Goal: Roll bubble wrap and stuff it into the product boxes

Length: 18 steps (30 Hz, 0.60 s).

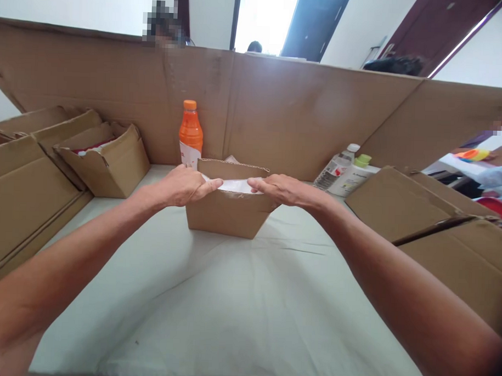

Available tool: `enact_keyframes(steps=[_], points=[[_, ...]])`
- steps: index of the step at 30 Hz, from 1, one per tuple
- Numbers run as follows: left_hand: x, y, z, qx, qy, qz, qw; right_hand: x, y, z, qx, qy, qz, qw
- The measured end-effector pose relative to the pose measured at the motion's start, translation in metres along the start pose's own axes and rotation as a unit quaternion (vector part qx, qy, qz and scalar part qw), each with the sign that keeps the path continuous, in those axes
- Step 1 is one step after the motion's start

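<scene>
A small brown cardboard box (229,212) stands on the white-covered table (238,308), open at the top with something white inside. My left hand (185,185) grips the box's left top edge, fingers curled over the rim. From the other side, my right hand (281,190) holds the right top edge in the same way. Both thumbs point toward each other over the white contents.
An orange bottle (191,134) stands behind the box against a tall cardboard wall (303,113). Open cardboard boxes (107,161) and flat stacks sit at the left. Two plastic bottles (346,169) and flat cardboard (431,216) are at the right. Other people appear beyond the wall.
</scene>
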State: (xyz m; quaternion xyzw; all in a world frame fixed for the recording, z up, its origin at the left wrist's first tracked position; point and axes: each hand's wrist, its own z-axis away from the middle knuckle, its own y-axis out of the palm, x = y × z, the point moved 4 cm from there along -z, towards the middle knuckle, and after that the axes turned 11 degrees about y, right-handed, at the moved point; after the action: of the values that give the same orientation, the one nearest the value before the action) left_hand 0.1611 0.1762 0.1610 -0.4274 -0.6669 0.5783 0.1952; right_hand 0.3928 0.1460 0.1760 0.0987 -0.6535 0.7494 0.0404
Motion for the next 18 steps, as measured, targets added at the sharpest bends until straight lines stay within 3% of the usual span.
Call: enact_keyframes(steps=[5,7,10,12,15,18], points=[[0.004,-0.005,-0.004,0.1,-0.042,0.054,0.993,0.008,0.001,0.006,0.042,-0.035,-0.032,0.998],[0.004,-0.012,-0.001,0.059,-0.037,0.011,0.998,0.005,0.0,0.014,0.015,-0.048,-0.027,0.998],[0.002,-0.025,0.008,-0.066,-0.03,-0.049,0.996,-0.002,-0.012,0.028,-0.118,-0.016,0.046,0.992],[-0.005,-0.029,0.009,-0.092,0.007,-0.057,0.994,-0.002,-0.023,0.036,-0.192,-0.01,0.062,0.979],[-0.012,-0.025,0.001,-0.036,0.045,-0.014,0.998,0.007,-0.029,0.034,-0.173,-0.061,0.003,0.983],[-0.008,-0.016,-0.015,0.05,0.018,0.066,0.996,0.014,-0.024,0.017,-0.116,-0.072,-0.062,0.989]])
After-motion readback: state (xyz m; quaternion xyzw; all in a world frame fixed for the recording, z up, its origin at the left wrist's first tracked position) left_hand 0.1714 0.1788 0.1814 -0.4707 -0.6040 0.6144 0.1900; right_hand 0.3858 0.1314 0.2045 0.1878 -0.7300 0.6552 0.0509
